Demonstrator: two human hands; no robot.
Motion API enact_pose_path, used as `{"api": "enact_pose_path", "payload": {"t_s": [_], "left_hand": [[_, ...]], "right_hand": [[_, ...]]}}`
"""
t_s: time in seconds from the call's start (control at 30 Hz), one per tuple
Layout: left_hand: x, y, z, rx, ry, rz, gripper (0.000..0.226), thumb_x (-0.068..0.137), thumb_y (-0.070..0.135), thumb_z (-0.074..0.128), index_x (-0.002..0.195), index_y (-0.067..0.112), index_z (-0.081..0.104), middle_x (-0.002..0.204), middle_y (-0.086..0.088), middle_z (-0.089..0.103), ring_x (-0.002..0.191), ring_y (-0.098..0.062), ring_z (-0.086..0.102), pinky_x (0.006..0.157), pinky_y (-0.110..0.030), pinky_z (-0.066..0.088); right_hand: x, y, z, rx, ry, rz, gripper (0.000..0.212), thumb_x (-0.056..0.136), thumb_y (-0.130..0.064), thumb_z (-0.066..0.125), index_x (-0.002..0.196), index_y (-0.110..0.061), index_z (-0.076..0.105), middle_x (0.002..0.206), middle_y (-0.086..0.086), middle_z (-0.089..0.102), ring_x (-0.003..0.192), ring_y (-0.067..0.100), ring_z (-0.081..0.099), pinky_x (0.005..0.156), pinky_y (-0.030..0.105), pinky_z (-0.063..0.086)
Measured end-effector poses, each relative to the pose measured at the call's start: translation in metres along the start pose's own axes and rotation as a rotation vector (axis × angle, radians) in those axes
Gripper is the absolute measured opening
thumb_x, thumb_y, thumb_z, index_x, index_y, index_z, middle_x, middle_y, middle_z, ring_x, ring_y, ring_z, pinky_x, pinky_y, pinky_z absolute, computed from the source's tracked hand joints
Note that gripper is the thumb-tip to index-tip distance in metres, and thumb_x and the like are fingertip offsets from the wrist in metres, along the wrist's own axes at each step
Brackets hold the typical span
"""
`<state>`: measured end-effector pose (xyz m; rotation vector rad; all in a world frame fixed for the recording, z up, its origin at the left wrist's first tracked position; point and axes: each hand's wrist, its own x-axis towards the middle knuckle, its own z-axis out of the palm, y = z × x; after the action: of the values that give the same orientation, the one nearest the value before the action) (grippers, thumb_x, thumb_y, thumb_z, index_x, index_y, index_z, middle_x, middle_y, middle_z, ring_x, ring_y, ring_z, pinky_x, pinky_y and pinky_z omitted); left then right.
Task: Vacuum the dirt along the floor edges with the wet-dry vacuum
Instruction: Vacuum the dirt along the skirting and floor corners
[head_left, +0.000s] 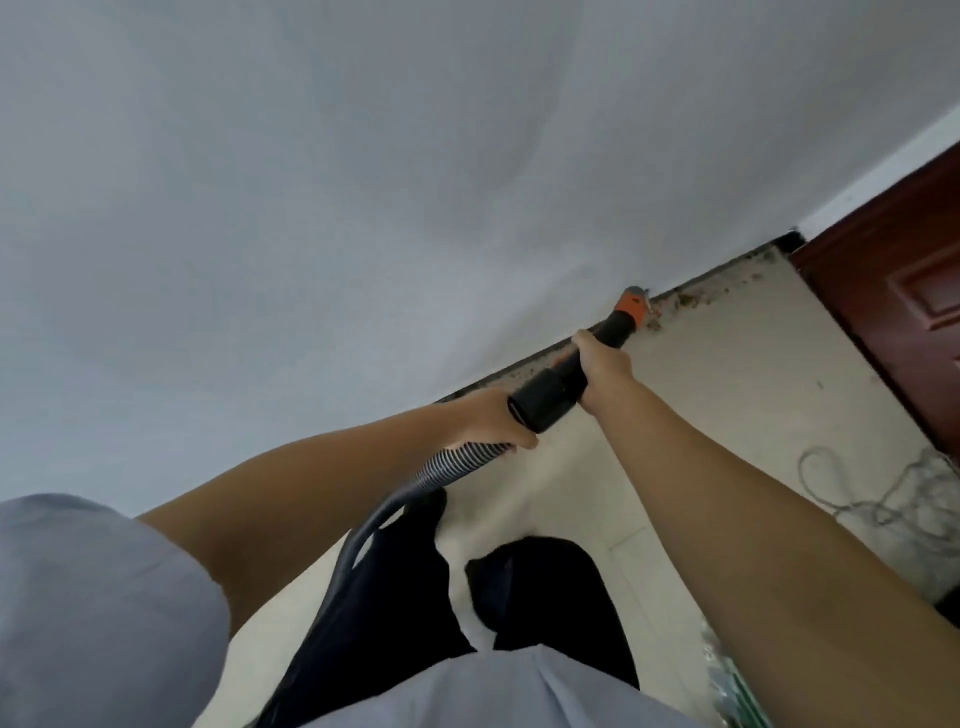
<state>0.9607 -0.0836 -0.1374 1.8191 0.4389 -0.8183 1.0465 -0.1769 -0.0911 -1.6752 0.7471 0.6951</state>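
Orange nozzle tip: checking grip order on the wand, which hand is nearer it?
Right. The right hand grips the wand just behind the orange nozzle tip; the left hand holds the hose end farther back.

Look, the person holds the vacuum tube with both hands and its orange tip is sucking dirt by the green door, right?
Nearly. The head view shows the door is dark red-brown, not green. Both hands, left hand and right hand, do hold the vacuum tube, its orange tip at the dirt.

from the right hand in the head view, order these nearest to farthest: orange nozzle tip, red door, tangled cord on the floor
From the right hand, which grips the black tube:
1. orange nozzle tip, just ahead, at the wall edge.
2. tangled cord, on the floor to the right.
3. red door, far right; close to the cord in distance, so this order is tentative.
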Motion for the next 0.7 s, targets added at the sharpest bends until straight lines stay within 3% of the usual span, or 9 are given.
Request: {"api": "enact_pose_path", "payload": {"t_s": [0.03, 0.1, 0.13, 0.23, 0.3, 0.43, 0.57, 0.7], "left_hand": [[0.004, 0.001, 0.008, -0.031, 0.012, -0.026, 0.003, 0.078, 0.01, 0.065, 0.078, 0.01, 0.062, 0.061, 0.001, 0.061, 0.047, -0.007, 0.057, 0.057, -0.017, 0.049], [0.01, 0.001, 0.027, -0.138, 0.057, -0.079, 0.008, 0.077, 0.009, 0.064, 0.07, 0.009, 0.062, 0.059, -0.002, 0.061, 0.049, -0.011, 0.057, 0.061, -0.021, 0.052], [0.012, 0.0, 0.036, -0.195, 0.086, -0.107, 0.011, 0.078, 0.009, 0.064, 0.068, 0.011, 0.061, 0.059, -0.002, 0.062, 0.05, -0.011, 0.058, 0.063, -0.022, 0.053], [0.012, -0.005, 0.071, -0.346, 0.174, -0.197, 0.009, 0.081, 0.013, 0.065, 0.075, 0.015, 0.058, 0.064, 0.001, 0.063, 0.052, -0.008, 0.059, 0.06, -0.019, 0.053], [0.006, -0.014, 0.101, -0.451, 0.233, -0.264, 0.009, 0.082, 0.016, 0.066, 0.08, 0.014, 0.057, 0.067, 0.001, 0.063, 0.053, -0.008, 0.059, 0.058, -0.019, 0.052], [-0.017, -0.044, 0.151, -0.592, 0.425, -0.38, 0.014, 0.08, 0.023, 0.068, 0.078, 0.016, 0.056, 0.067, 0.003, 0.06, 0.056, -0.007, 0.057, 0.052, -0.014, 0.047], [-0.04, -0.077, 0.189, -0.872, 0.592, -0.461, 0.014, 0.08, 0.018, 0.066, 0.083, 0.013, 0.054, 0.065, 0.001, 0.059, 0.054, -0.009, 0.056, 0.046, -0.013, 0.046], [-0.049, -0.116, 0.22, -1.065, 0.768, -0.512, 0.016, 0.078, 0.018, 0.067, 0.081, 0.017, 0.052, 0.063, 0.001, 0.06, 0.053, -0.012, 0.056, 0.055, -0.021, 0.05]], "right_hand": [[0.008, -0.001, -0.003, -0.056, -0.036, 0.01, 0.041, 0.094, -0.016, 0.054, 0.131, -0.001, 0.044, 0.101, 0.013, 0.065, 0.103, 0.031, 0.063, 0.078, 0.031, 0.047], [0.03, 0.003, -0.007, -0.19, -0.115, 0.022, 0.038, 0.094, -0.017, 0.055, 0.128, -0.003, 0.044, 0.074, 0.006, 0.055, 0.075, 0.025, 0.061, 0.081, 0.034, 0.046], [0.043, 0.006, -0.006, -0.259, -0.147, 0.033, 0.035, 0.093, -0.018, 0.056, 0.124, -0.005, 0.045, 0.07, 0.006, 0.051, 0.065, 0.021, 0.056, 0.082, 0.035, 0.047], [0.079, 0.026, -0.001, -0.447, -0.29, 0.1, 0.033, 0.089, -0.023, 0.061, 0.113, -0.002, 0.054, 0.071, 0.007, 0.06, 0.063, 0.021, 0.058, 0.079, 0.037, 0.051], [0.09, 0.05, 0.002, -0.551, -0.366, 0.135, 0.025, 0.088, -0.019, 0.061, 0.106, -0.004, 0.056, 0.063, 0.006, 0.06, 0.057, 0.019, 0.059, 0.069, 0.035, 0.052], [0.078, 0.103, 0.016, -0.762, -0.506, 0.175, 0.036, 0.087, -0.019, 0.062, 0.121, -0.008, 0.055, 0.063, 0.006, 0.061, 0.055, 0.018, 0.061, 0.053, 0.032, 0.048], [0.045, 0.154, 0.043, -0.952, -0.672, 0.112, 0.025, 0.089, -0.015, 0.061, 0.11, -0.006, 0.051, 0.069, 0.008, 0.059, 0.057, 0.018, 0.058, 0.054, 0.03, 0.048], [0.023, 0.214, 0.071, -1.088, -0.795, 0.068, 0.016, 0.089, -0.011, 0.059, 0.097, -0.007, 0.046, 0.067, 0.009, 0.054, 0.054, 0.021, 0.055, 0.056, 0.033, 0.049]]}}
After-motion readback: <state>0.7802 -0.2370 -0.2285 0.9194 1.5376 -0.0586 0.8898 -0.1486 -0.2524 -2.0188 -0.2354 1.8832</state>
